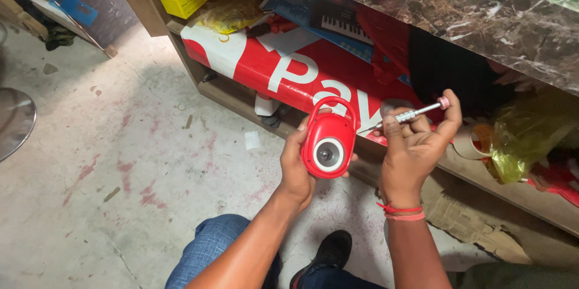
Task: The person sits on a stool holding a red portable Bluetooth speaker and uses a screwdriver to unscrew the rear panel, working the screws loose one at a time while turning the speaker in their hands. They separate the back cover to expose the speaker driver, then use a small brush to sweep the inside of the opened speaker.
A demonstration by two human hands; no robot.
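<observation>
We hold a small red gadget (329, 144) with our left hand (297, 165). It has a loop handle on top and a round white ring with a grey middle on its front. Our fingers wrap around its left side and back, shut tight on it. It sits up in the air, in the middle, above the floor.

Our right hand (416, 147) is just beside it on the right. That hand is closed around a thin screwdriver (405, 115) with a pink end. The sharp tip points left, near the gadget's right edge.

Far behind our hands is a wooden shelf (241, 99) stuffed with a red and white banner (289, 66). A dark stone counter (482, 18) sticks out over it.

On the left the grey floor (108, 162) is wide and open. Near us are our knee (211, 250) and a black shoe (329, 253).
</observation>
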